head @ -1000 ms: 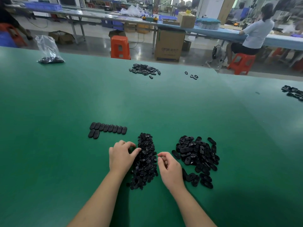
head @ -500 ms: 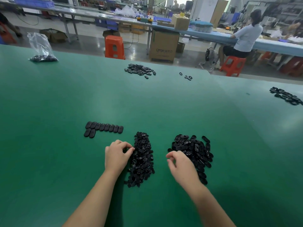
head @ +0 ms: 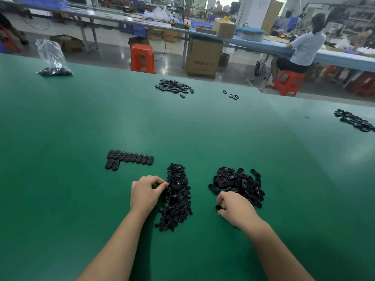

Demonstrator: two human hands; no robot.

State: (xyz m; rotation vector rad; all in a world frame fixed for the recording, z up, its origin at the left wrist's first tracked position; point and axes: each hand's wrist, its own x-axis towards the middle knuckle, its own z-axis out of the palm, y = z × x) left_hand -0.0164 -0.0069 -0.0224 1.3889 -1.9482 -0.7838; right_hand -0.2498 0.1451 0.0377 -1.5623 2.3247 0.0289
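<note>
1. Pinching thumb and forefinger of the left grip together against the left edge of the heap of small black parts; being unable to tell whether a part sits between them.
2. Curling the right grip round a black oval shell at the near edge of the pile of oval shells.
3. Working on the green table, heap left of pile, a gap between.
4. Lying beyond the left grip, a neat row of ovals.
5. Sitting at the far left edge, a clear bag.
</note>
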